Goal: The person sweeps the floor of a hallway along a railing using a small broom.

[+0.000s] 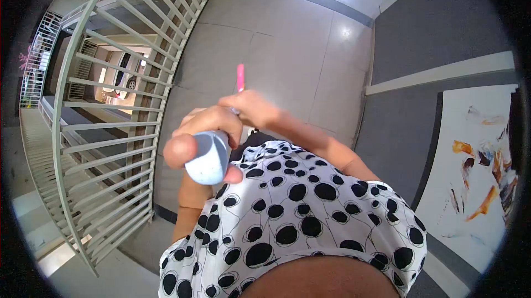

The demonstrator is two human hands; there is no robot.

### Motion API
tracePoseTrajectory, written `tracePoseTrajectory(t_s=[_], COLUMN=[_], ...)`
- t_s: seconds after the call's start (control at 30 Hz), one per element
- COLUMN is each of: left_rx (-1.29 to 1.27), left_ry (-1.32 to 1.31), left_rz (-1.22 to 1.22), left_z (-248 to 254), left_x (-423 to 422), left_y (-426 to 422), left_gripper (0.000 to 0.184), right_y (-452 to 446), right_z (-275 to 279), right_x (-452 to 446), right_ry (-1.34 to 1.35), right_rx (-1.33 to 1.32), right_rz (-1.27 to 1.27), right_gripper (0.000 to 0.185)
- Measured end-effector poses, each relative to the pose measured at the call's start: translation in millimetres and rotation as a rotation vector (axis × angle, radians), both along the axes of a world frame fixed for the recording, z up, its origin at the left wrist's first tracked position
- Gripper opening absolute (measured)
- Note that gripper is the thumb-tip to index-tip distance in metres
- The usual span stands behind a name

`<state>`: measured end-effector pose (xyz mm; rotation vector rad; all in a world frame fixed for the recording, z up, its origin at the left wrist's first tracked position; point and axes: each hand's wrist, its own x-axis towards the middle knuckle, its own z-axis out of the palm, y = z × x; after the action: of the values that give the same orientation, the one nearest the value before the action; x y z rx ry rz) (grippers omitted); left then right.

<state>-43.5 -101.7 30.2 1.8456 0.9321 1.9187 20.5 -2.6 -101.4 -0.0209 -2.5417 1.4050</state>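
Left of centre, I see the left hand [209, 123] wrapped round a pale blue object [208, 161], its form unclear; the right hand [255, 109] pinches a pink stick [240, 77]; a slack hold could drop either.

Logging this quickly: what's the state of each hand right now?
Left hand: closed, holding a light-blue rounded object.
Right hand: closed, apparently holding a pink stick; the grip is partly hidden.
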Motion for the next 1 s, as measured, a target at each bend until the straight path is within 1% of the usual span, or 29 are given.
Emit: tracePoseTrajectory(t_s=[0.03,0.1,0.13,0.2,0.23,0.33,0.4,0.47,0.5,0.57,0.67,0.77,0.83,0.87,0.9,0.93,1.0], left_rx=[0.006,-0.082,-0.126,-0.174,-0.223,-0.232,-0.235,-0.404,-0.489,-0.475,-0.452,-0.269,-0.285,-0.258,-0.231,-0.233,-0.274], left_ry=[0.029,0.14,0.195,0.206,0.217,0.152,0.117,0.117,0.117,0.079,0.003,-0.189,-0.121,-0.069,-0.016,-0.012,0.155], left_rz=[0.02,0.135,0.192,0.191,0.186,0.267,0.308,0.377,0.411,0.409,0.401,0.44,0.485,0.547,0.609,0.613,0.648], left_z=[-2.2,-11.3,-17.8,-44.4,-58.7,-87.1,-101.9,-114.3,-119.6,-132.1,-140.4,-117.5,-77.0,-57.7,-43.0,-34.4,-25.1], left_x=[-1.2,2.9,4.1,3.9,4.0,19.5,29.1,38.2,42.1,47.5,47.1,32.3,25.7,23.2,22.2,22.2,21.4], left_y=[-3.5,-6.1,-7.5,-12.1,-14.2,-22.8,-21.0,-18.0,-18.5,-19.6,-25.4,-35.2,-46.7,-50.8,-53.3,-53.5,-49.3], left_gripper=[0.052,0.049,0.048,0.048,0.049,0.047,0.046,0.045,0.045,0.044,0.043,0.042,0.042,0.042,0.043,0.043,0.041], right_y=[-10.5,-21.3,-24.6,-27.6,-25.0,-5.0,13.5,37.6,48.4,64.8,66.0,47.5,24.4,12.9,1.3,-7.0,-14.5], right_z=[-9.1,-30.1,-42.1,-61.9,-66.1,-77.8,-106.8,-131.5,-143.5,-160.0,-143.5,-114.2,-87.6,-73.2,-59.2,-52.6,-56.3], right_x=[-6.9,-14.8,-17.3,-20.3,-19.2,-5.5,10.1,18.8,25.7,33.7,24.8,15.3,0.3,-5.1,-9.4,-12.6,-14.4], right_ry=[0.003,0.007,0.037,0.095,0.095,-0.337,-0.246,-0.375,-0.375,-0.326,-0.29,-0.28,-0.278,-0.274,-0.212,-0.152,-0.127], right_rx=[-0.022,-0.042,-0.101,-0.221,-0.219,0.045,0.135,0.261,0.262,0.372,0.424,0.419,0.376,0.373,0.298,0.222,0.174], right_rz=[0.046,0.097,0.128,0.19,0.194,0.175,0.061,0.022,0.028,-0.056,-0.077,-0.089,-0.089,-0.085,-0.11,-0.135,-0.142], right_gripper=[0.02,0.019,0.018,0.017,0.017,0.015,0.012,0.012,0.012,0.014,0.015,0.016,0.016,0.016,0.016,0.015,0.015])
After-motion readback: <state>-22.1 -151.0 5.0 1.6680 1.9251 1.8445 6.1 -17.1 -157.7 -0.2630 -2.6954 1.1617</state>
